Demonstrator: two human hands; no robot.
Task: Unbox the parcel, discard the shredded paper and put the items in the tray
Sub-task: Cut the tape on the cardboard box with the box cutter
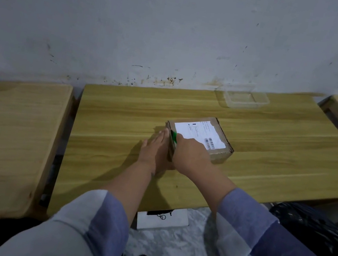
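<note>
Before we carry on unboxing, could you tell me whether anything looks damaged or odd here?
The white shipping label on the brown cardboard parcel has a ragged, torn far edge. The parcel is closed; nothing has spilled.

Closed cardboard box (200, 139) sits mid-table (122, 107), white label (199, 132) with barcodes on top. Left hand (153, 149) lies flat against the box's left side, fingers straight. Right hand (191, 154) grips a green tool (174, 138) at the box's left top edge; hard to tell what kind. Clear tray (246, 98) stands at the far edge by the wall (179, 30), well apart from the box. Black bag (313, 230) lies on the floor at right. Lower tables flank both sides.
</note>
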